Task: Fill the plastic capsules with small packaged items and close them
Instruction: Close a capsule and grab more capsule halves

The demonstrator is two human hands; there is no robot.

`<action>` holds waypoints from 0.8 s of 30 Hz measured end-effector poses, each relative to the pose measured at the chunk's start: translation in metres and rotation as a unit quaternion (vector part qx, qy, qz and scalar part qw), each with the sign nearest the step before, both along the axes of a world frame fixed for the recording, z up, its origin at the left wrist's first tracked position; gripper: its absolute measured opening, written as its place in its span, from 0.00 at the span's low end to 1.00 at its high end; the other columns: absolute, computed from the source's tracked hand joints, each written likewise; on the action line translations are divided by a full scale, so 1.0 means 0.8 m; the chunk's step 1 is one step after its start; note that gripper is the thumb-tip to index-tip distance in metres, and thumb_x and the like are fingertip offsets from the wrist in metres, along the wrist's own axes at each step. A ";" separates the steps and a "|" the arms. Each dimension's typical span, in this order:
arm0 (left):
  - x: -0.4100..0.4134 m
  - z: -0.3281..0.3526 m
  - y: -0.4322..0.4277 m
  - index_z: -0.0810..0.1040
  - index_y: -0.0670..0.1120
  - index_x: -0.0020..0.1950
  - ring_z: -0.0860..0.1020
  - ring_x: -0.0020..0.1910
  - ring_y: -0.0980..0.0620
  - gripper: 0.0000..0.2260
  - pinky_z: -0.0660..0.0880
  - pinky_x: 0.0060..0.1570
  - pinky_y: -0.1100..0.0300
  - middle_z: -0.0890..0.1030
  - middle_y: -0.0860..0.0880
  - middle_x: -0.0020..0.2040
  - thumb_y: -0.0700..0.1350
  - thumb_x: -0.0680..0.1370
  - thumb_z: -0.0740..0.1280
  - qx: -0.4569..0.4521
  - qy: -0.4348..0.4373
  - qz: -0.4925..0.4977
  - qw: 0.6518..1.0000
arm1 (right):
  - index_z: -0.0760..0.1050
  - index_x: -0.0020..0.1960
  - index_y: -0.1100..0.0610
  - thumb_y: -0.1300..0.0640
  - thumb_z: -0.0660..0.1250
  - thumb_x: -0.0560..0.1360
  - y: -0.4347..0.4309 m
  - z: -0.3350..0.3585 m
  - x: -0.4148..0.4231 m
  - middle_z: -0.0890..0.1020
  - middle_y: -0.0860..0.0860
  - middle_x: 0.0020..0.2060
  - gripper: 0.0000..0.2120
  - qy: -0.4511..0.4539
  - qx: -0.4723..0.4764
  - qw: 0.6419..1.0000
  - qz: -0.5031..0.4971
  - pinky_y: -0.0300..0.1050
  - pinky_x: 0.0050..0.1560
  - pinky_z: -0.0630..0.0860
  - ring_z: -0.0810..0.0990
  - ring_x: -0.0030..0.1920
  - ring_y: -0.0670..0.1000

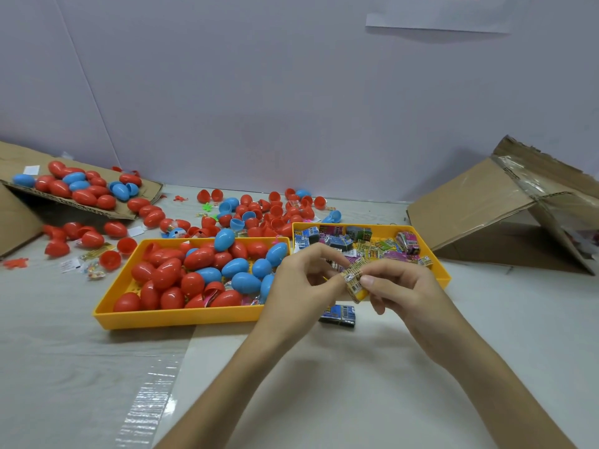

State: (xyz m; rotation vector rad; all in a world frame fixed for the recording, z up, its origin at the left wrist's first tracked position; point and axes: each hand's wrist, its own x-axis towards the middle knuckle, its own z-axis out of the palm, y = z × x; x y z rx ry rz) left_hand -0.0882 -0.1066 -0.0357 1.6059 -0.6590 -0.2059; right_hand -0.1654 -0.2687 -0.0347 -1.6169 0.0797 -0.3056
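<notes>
Pale table [324, 384] is running back to a plain lavender wall [291, 92], where a white paper sheet [437, 14] is hanging at the top right; a strip of clear tape [146, 400] is lying along the near left of the surface. Left yellow tray [181, 317] is holding a heap of closed capsules [168, 273], mostly red, some blue; right yellow tray [382, 225], just beside it and set a little farther back, is holding small packets [372, 247] in blue, pink, green, yellow and dark wrappers; their print is showing as tiny text and barcode-like stripes, too small to read. Both hands are working in front of the right tray; left hand [301, 286] and right hand [402, 286] are each pinching the same yellow packet [355, 281] between thumb and fingertips, holding it off the table. A blue packet [338, 315] is lying on the table just under the hands. Behind the trays, loose capsules and open halves [275, 212], red and blue, are lying scattered; more are resting on the flap of a cardboard box [81, 202] at far left and spilling beneath it; a tipped cardboard box [479, 202], with clear tape on its flaps, is sitting at far right.
</notes>
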 end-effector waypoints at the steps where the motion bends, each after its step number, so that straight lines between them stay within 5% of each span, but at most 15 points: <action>1: 0.002 0.001 0.001 0.81 0.51 0.47 0.77 0.32 0.55 0.08 0.73 0.31 0.65 0.82 0.49 0.34 0.37 0.77 0.71 -0.003 0.007 -0.005 1.000 | 0.86 0.46 0.56 0.52 0.73 0.67 0.000 0.001 0.000 0.81 0.55 0.34 0.11 0.000 0.007 1.000 0.001 0.38 0.34 0.74 0.74 0.31 0.49; 6: 0.009 0.011 0.010 0.82 0.55 0.51 0.80 0.40 0.57 0.11 0.77 0.38 0.65 0.84 0.53 0.42 0.38 0.78 0.72 0.001 -0.029 -0.039 0.999 | 0.87 0.47 0.54 0.51 0.75 0.64 -0.002 0.003 -0.002 0.82 0.52 0.34 0.13 -0.003 0.040 0.999 -0.010 0.36 0.33 0.73 0.73 0.31 0.48; 9: 0.023 0.013 0.022 0.81 0.57 0.48 0.80 0.47 0.60 0.16 0.78 0.41 0.64 0.83 0.58 0.44 0.33 0.78 0.67 0.028 -0.115 0.071 0.990 | 0.88 0.47 0.51 0.48 0.76 0.61 -0.004 0.006 -0.003 0.81 0.51 0.32 0.16 -0.004 0.059 0.998 -0.028 0.36 0.35 0.74 0.73 0.30 0.47; 11: 0.038 0.011 0.035 0.81 0.57 0.47 0.78 0.47 0.60 0.19 0.78 0.42 0.65 0.82 0.59 0.46 0.31 0.76 0.65 0.107 -0.165 0.203 0.959 | 0.88 0.48 0.50 0.48 0.75 0.61 -0.005 0.007 -0.004 0.80 0.50 0.31 0.16 -0.005 0.068 0.997 -0.032 0.35 0.35 0.74 0.73 0.29 0.47; 13: 0.050 0.005 0.046 0.82 0.56 0.51 0.78 0.48 0.56 0.14 0.79 0.48 0.56 0.82 0.57 0.50 0.36 0.77 0.66 0.215 -0.180 0.292 0.914 | 0.87 0.50 0.49 0.48 0.75 0.62 -0.005 0.008 -0.004 0.79 0.51 0.31 0.16 -0.002 0.067 0.997 -0.034 0.36 0.36 0.75 0.73 0.30 0.48; 17: 0.059 -0.006 0.049 0.81 0.57 0.58 0.78 0.54 0.50 0.08 0.77 0.57 0.45 0.83 0.54 0.53 0.48 0.79 0.69 0.331 -0.147 0.295 0.884 | 0.87 0.51 0.48 0.49 0.74 0.64 -0.001 0.009 -0.004 0.80 0.51 0.33 0.16 0.011 0.066 0.997 -0.029 0.38 0.37 0.77 0.75 0.32 0.48; 21: 0.054 -0.005 0.046 0.80 0.57 0.58 0.80 0.50 0.50 0.10 0.77 0.57 0.45 0.84 0.54 0.50 0.46 0.79 0.70 0.314 -0.171 0.309 0.881 | 0.88 0.49 0.49 0.53 0.72 0.65 0.003 0.011 -0.004 0.83 0.52 0.35 0.13 0.020 0.078 0.996 -0.022 0.38 0.35 0.75 0.80 0.36 0.48; 24: 0.052 0.000 0.048 0.80 0.55 0.60 0.80 0.45 0.53 0.11 0.80 0.48 0.52 0.83 0.57 0.51 0.44 0.79 0.70 0.201 -0.181 0.306 0.913 | 0.88 0.49 0.48 0.52 0.73 0.65 0.004 0.013 -0.004 0.85 0.51 0.37 0.13 0.021 0.085 0.996 -0.023 0.37 0.35 0.75 0.82 0.38 0.49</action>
